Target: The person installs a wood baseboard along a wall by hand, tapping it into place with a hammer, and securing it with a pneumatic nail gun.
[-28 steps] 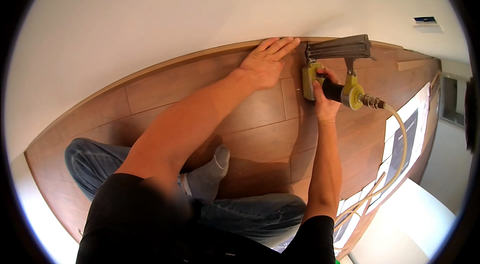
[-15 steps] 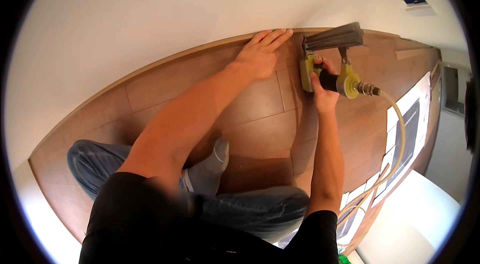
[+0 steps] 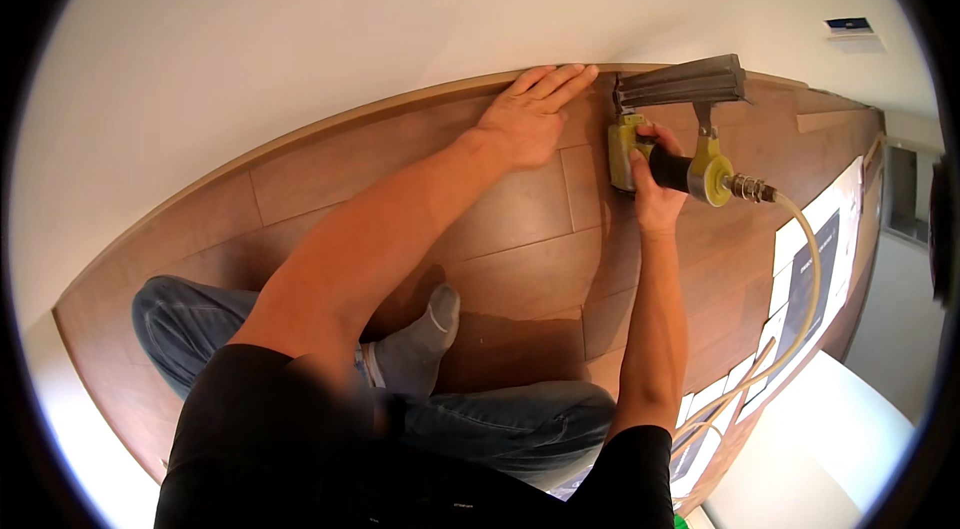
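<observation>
A thin wooden trim strip [image 3: 440, 91] runs along the foot of the white wall, where it meets the brown plank floor [image 3: 510, 214]. My left hand [image 3: 525, 124] lies on the strip with its fingers stretched out, pressing near the nailer's nose. Wrapped round the black grip of a yellow-green air nail gun [image 3: 625, 154], my right hand [image 3: 655, 204] holds the tool low over the floor. The nailer's nose is at the strip, just right of my left fingertips; actual contact is hard to make out. Its long dark magazine points right along the wall.
A pale air hose [image 3: 815, 269] curves from the nailer down to the lower right. White and dark printed sheets [image 3: 815, 264] lie on the floor there. My bent legs and a grey sock [image 3: 425, 339] are below. An opening in the wall [image 3: 850, 27] shows at upper right.
The whole view has shifted slightly, so the wall and tool appear a little lower and farther right. Both hands keep their places, and the nailer remains at the strip.
</observation>
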A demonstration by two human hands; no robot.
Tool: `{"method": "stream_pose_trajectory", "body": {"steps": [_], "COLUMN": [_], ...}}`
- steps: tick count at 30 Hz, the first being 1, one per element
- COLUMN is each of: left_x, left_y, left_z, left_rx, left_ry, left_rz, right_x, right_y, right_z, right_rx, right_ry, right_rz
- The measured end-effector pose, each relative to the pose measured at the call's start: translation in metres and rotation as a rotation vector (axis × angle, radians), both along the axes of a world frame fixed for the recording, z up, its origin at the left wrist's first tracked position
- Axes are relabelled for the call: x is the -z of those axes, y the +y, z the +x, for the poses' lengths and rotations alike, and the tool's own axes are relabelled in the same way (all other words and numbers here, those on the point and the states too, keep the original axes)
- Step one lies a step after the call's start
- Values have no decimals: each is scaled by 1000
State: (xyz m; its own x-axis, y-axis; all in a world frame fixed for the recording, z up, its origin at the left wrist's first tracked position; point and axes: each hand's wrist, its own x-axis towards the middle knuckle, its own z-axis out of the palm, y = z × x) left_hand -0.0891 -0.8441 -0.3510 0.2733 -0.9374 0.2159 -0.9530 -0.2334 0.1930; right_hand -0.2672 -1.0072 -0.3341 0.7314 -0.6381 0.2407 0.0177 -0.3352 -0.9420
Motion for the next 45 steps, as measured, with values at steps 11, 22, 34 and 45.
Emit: {"method": "stream_pose_trajectory", "body": {"steps": [11, 22, 34, 45], "left_x": [-15, -37, -142, -92], "left_y": [-2, 17, 372, 425], "left_z": [-9, -4, 37, 101], "left_rx": [10, -20, -411, -535], "left_ry": [6, 79, 647, 54], "left_rz": [124, 32, 443, 717], "right_x": [4, -5, -37, -61], "right_y": [-4, 81, 157, 272], "right_z": [-12, -26, -85, -23], "right_rx": [36, 221, 194, 108], "right_ry": [60, -138, -82, -250], "right_rz": [-14, 335, 1038, 849]}}
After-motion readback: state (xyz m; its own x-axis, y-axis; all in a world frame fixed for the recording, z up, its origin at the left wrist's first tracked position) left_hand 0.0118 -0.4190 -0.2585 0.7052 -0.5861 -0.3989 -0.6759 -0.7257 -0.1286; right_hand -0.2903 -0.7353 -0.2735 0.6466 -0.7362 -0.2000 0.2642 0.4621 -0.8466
